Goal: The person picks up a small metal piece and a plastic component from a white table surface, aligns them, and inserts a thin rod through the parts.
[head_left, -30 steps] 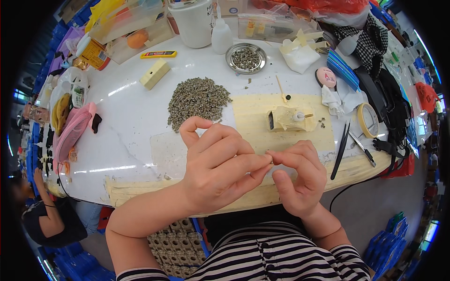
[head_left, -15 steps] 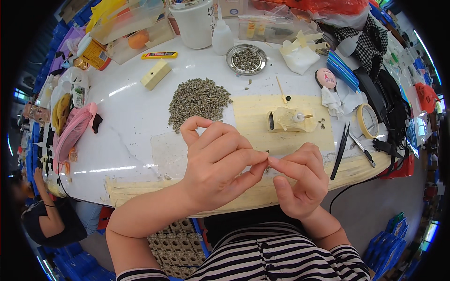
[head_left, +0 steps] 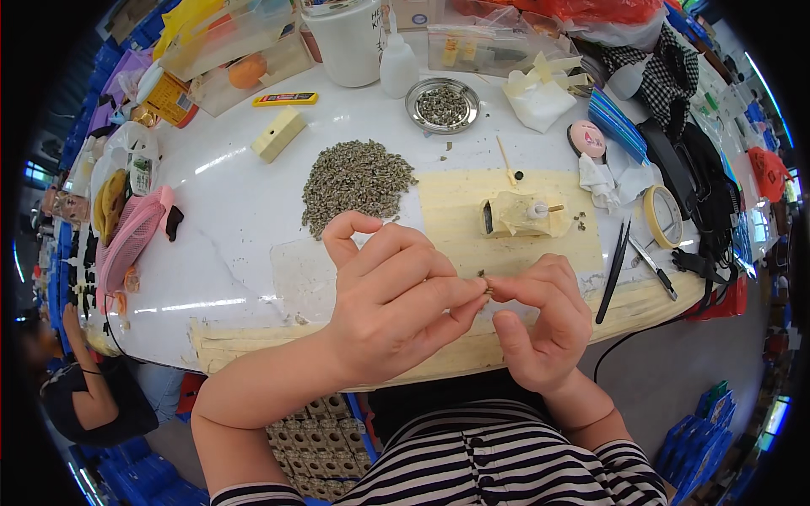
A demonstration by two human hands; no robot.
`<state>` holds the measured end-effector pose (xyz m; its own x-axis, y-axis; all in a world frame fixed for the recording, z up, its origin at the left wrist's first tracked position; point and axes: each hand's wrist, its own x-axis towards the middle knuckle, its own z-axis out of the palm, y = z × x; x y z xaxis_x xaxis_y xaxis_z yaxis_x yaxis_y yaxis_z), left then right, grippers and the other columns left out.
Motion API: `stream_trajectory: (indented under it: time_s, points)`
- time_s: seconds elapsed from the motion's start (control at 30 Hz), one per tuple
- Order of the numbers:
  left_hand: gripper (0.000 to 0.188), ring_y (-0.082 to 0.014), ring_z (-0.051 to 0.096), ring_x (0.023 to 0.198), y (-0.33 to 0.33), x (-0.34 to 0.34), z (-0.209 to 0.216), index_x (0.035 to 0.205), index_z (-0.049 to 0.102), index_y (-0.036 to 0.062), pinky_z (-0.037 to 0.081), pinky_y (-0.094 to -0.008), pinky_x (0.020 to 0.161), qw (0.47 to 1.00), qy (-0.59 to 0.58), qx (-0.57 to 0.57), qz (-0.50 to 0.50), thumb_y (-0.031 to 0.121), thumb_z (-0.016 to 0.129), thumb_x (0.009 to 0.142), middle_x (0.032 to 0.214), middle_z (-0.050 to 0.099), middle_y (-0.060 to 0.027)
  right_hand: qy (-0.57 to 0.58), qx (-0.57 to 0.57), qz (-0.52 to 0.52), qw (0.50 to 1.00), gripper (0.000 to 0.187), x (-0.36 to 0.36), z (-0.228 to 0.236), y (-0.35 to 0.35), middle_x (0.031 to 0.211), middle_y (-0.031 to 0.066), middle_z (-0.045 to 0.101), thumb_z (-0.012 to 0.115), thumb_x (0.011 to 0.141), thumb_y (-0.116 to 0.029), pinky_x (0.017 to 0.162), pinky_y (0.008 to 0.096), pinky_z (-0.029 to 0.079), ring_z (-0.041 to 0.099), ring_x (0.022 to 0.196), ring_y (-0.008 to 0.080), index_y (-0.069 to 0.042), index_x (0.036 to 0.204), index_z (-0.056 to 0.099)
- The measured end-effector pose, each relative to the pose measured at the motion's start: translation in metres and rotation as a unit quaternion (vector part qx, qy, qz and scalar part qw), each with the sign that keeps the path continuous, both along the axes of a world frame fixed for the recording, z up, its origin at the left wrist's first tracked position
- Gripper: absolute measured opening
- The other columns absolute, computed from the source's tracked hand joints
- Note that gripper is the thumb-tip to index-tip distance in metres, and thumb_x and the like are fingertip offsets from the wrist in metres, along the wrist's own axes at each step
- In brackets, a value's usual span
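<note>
Over the front of the table, my left hand [head_left: 388,299] pinches a tiny dark metallic part [head_left: 488,288] between thumb and forefinger. Its little finger sticks up apart from the others. The forefinger of my right hand [head_left: 547,325] reaches to the same part and touches it or nearly so. That hand's thumb stands away from the forefinger, and the remaining fingers are loosely bent. Beyond my left hand lies a heap of small grey metal parts [head_left: 354,185]. A taped block with a white knob and a thin peg [head_left: 523,215] sits on the yellow-taped area, beyond my right hand.
At the back, a round metal dish [head_left: 443,106] holds more small parts, near a white squeeze bottle [head_left: 399,67]. A cream block [head_left: 279,135] lies left. Tweezers [head_left: 613,274], a craft knife [head_left: 653,268] and a tape roll [head_left: 662,217] lie right. Another person sits far left.
My right forefinger has shifted slightly, and more of the tiny part now shows between the fingertips. My left hand holds nearly the same place.
</note>
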<state>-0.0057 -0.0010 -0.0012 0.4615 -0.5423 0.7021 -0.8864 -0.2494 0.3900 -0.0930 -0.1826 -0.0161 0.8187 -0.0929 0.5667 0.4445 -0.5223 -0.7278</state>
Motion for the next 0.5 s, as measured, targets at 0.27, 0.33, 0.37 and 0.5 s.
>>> stream_trajectory:
  time_s: [0.27, 0.33, 0.37, 0.5]
  points:
    - [0.030, -0.0157, 0.056, 0.075, -0.0002, 0.0010, 0.0001, 0.086, 0.075, 0.0174, 0.029, -0.0388, 0.080, 1.000, 0.017, 0.015, 0.006, 0.008, 0.088, 0.061, 0.074, 0.058, 0.0063, -0.062, -0.080, 0.017, 0.995, 0.034, -0.0009, -0.0038, -0.0020, 0.084, 0.0017, 0.066, 0.080, 0.074, -0.011, 0.073, 0.0334, 0.039, 0.053, 0.074, 0.0204, -0.006, 0.107, 0.076]
    - [0.029, -0.0158, 0.055, 0.075, -0.0001, 0.0019, -0.0010, 0.085, 0.074, 0.0171, 0.029, -0.0388, 0.080, 1.000, 0.016, 0.011, 0.007, 0.008, 0.088, 0.061, 0.074, 0.058, 0.0063, -0.059, -0.074, 0.007, 0.995, 0.035, -0.0005, -0.0045, -0.0008, 0.085, 0.0013, 0.066, 0.080, 0.074, -0.011, 0.073, 0.0336, 0.039, 0.052, 0.074, 0.0203, -0.007, 0.108, 0.077]
    - [0.029, -0.0160, 0.055, 0.075, -0.0003, 0.0020, -0.0013, 0.085, 0.074, 0.0169, 0.029, -0.0388, 0.080, 1.000, 0.013, 0.007, 0.008, 0.008, 0.087, 0.060, 0.074, 0.058, 0.0061, -0.055, -0.065, 0.000, 0.996, 0.035, -0.0003, -0.0048, -0.0003, 0.085, 0.0012, 0.066, 0.080, 0.074, -0.011, 0.073, 0.0336, 0.039, 0.052, 0.074, 0.0203, -0.007, 0.108, 0.077]
    - [0.029, -0.0163, 0.055, 0.074, -0.0008, 0.0015, 0.0002, 0.084, 0.073, 0.0162, 0.029, -0.0387, 0.080, 1.000, 0.007, 0.000, 0.008, 0.007, 0.086, 0.059, 0.074, 0.058, 0.0055, -0.038, -0.040, -0.019, 0.998, 0.035, -0.0002, -0.0057, 0.0012, 0.086, 0.0009, 0.066, 0.080, 0.073, -0.011, 0.072, 0.0336, 0.039, 0.052, 0.075, 0.0198, -0.009, 0.108, 0.078]
